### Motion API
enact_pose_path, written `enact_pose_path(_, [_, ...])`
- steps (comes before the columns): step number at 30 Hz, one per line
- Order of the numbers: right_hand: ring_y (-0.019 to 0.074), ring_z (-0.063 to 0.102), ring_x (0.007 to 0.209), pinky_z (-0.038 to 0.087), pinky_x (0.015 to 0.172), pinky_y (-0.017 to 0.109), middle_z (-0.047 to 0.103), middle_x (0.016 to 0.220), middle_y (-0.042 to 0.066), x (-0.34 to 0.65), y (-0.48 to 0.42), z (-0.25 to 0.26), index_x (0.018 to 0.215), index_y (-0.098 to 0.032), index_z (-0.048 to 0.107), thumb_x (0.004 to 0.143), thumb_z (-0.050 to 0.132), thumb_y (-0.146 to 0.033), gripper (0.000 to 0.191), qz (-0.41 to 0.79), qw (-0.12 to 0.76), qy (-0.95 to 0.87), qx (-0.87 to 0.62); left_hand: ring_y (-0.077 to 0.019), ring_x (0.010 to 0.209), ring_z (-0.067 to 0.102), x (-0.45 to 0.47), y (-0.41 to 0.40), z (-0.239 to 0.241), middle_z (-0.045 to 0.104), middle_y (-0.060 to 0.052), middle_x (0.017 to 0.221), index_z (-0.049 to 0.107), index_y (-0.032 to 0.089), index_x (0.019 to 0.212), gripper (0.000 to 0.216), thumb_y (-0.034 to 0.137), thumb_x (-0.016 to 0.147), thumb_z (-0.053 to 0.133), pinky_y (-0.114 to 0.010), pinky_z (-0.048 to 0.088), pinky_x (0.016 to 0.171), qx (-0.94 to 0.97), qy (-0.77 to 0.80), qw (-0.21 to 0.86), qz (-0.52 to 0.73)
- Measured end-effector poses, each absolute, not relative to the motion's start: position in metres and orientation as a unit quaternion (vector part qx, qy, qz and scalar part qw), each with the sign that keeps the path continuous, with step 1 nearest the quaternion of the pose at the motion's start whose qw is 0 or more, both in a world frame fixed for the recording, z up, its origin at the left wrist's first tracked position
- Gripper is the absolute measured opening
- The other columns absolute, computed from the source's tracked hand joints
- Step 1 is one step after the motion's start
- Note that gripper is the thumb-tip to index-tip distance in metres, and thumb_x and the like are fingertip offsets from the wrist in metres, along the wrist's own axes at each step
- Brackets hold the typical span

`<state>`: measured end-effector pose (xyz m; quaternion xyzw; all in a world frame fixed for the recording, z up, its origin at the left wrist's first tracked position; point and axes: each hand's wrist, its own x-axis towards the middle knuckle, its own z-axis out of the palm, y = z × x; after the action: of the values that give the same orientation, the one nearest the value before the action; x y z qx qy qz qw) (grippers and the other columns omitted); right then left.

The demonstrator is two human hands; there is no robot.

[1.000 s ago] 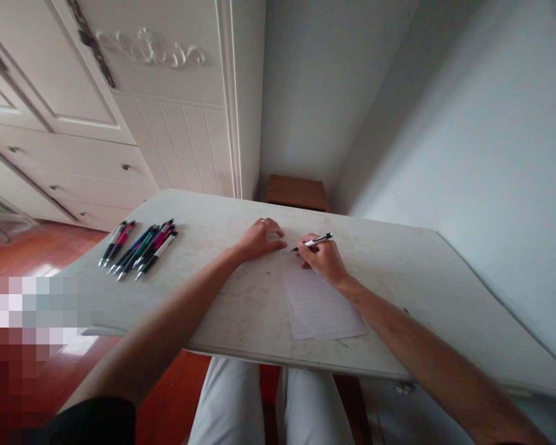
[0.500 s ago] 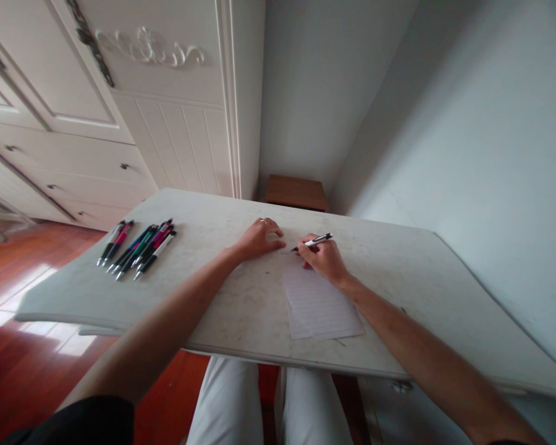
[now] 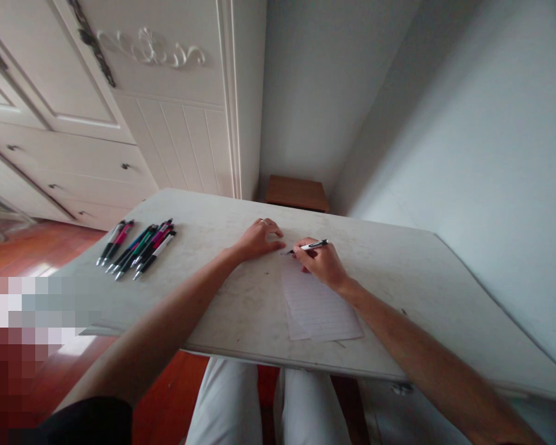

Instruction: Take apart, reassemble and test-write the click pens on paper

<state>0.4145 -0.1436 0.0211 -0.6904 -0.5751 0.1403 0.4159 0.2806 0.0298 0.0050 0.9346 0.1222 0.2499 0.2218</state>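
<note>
My right hand (image 3: 322, 262) is closed around a white-and-black pen (image 3: 315, 245), its tip down at the upper left of a lined sheet of paper (image 3: 322, 309). A faint mark shows near the tip, too small to read. The paper looks like two overlapping sheets, partly under my right hand and wrist. My left hand (image 3: 261, 238), with a ring on one finger, rests on the white table (image 3: 231, 303) just left of the pen tip. Its thumb and fingers are apart and nothing is in them.
Several pens (image 3: 141, 250) in black, pink, green, blue and white lie at the table's left. A white cabinet (image 3: 180, 136) stands behind, with a brown wooden stand (image 3: 297, 191) past the far edge. A wall (image 3: 482, 154) runs along the right side.
The pen in my right hand has tilted lower, its back end moving slightly left and down. My left hand and the pens at the left have not visibly moved.
</note>
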Motion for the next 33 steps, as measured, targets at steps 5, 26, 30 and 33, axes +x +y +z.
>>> enact_pose_path(5, [0.0136, 0.063, 0.045, 0.046, 0.045, 0.021, 0.071, 0.065, 0.003, 0.416, -0.144, 0.019, 0.082, -0.018, 0.067, 0.088, 0.054, -0.036, 0.023, 0.118, 0.415, -0.565, -0.703, -0.0243, 0.101, 0.063, 0.280, 0.029, 0.006, 0.073, -0.007, 0.099, 0.075, 0.018, 0.091, 0.025, 0.038, 0.077, 0.069, -0.037, 0.046, 0.097, 0.935, 0.125, 0.223, 0.244])
enact_pose_path(26, [0.0127, 0.061, 0.043, 0.043, 0.041, 0.018, 0.066, 0.059, 0.001, 0.420, -0.144, 0.023, 0.079, -0.018, 0.065, 0.084, 0.054, -0.032, 0.019, 0.138, 0.420, -0.543, -0.714, -0.0231, 0.103, 0.063, 0.281, 0.034, -0.001, 0.073, -0.006, 0.098, 0.075, 0.020, 0.091, 0.025, 0.040, 0.078, 0.069, -0.035, 0.046, 0.098, 0.937, 0.119, 0.214, 0.248])
enact_pose_path(30, [0.0120, 0.060, 0.042, 0.043, 0.040, 0.018, 0.070, 0.067, 0.003, 0.422, -0.145, 0.016, 0.084, -0.017, 0.064, 0.085, 0.055, -0.040, 0.025, 0.178, 0.460, -0.521, -0.696, -0.0235, 0.104, 0.063, 0.281, 0.034, -0.001, 0.072, -0.007, 0.100, 0.075, 0.019, 0.092, 0.025, 0.040, 0.079, 0.068, -0.036, 0.045, 0.099, 0.938, 0.117, 0.212, 0.246])
enact_pose_path(33, [0.0116, 0.060, 0.044, 0.043, 0.040, 0.018, 0.070, 0.072, 0.004, 0.422, -0.145, 0.013, 0.086, -0.016, 0.062, 0.086, 0.055, -0.046, 0.030, 0.197, 0.492, -0.506, -0.680, -0.0240, 0.104, 0.063, 0.281, 0.034, 0.000, 0.073, -0.007, 0.100, 0.075, 0.019, 0.092, 0.025, 0.040, 0.080, 0.067, -0.037, 0.045, 0.099, 0.939, 0.116, 0.214, 0.241])
